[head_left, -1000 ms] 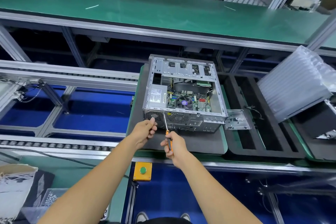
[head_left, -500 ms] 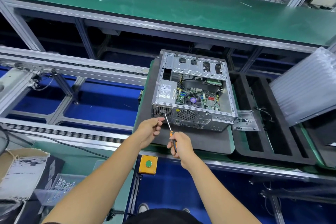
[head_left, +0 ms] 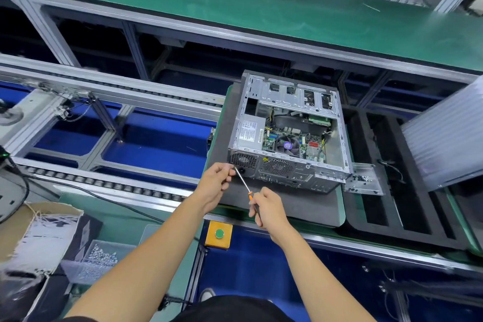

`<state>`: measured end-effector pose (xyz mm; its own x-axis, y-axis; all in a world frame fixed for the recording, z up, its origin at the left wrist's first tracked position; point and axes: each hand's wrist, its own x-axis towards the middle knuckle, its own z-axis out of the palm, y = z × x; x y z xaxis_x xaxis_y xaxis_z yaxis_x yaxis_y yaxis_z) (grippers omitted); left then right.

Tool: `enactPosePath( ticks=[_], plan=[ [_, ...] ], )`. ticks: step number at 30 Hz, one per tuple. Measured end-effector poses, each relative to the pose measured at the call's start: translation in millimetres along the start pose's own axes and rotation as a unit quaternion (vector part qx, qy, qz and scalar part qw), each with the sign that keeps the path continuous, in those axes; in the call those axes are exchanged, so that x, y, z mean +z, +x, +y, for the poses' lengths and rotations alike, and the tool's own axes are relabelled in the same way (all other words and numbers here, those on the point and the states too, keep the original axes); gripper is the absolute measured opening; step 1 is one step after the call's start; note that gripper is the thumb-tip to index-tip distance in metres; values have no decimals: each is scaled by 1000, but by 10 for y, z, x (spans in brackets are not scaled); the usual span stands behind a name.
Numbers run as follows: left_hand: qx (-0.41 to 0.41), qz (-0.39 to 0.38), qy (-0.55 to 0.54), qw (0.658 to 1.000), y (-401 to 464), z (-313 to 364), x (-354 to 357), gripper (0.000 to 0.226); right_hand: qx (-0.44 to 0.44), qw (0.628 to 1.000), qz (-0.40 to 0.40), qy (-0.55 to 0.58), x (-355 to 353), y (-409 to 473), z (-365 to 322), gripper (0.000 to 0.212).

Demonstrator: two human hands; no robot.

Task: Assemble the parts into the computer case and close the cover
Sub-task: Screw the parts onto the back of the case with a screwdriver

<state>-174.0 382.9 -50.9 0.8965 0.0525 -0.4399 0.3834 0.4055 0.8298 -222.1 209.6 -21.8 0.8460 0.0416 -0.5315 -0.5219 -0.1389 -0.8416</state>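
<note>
On one grey mat (head_left: 295,204) lies one open computer case (head_left: 287,133), where the left hand (head_left: 215,183) pinches the tip of one screwdriver (head_left: 244,184) and the right hand (head_left: 266,208) grips its handle.

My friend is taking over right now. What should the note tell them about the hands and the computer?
Right hand: grips the orange-handled screwdriver, its tip at the lower left corner of the case's rear panel.
Left hand: its fingers pinch at the screwdriver's tip; whether they hold a screw cannot be seen.
Computer case: lies open on the grey foam mat, with power supply, motherboard and CPU fan inside.
Small clear tray of screws: right of the case.
Done: the parts sit inside.
Left: finish screwing at the rear panel, then close the cover. No cover can be identified in view.
</note>
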Motion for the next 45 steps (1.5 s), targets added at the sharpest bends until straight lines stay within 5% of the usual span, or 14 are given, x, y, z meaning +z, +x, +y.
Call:
enactPosePath(
  ticks=[28,45],
  plan=[
    [76,-59,230,969,83,244,-119,22,-66,983,11,-172,-57,138,-157,23],
    [-14,41,94,995,119,203,245,36,61,996,1,62,397,104,-76,20]
  ],
)
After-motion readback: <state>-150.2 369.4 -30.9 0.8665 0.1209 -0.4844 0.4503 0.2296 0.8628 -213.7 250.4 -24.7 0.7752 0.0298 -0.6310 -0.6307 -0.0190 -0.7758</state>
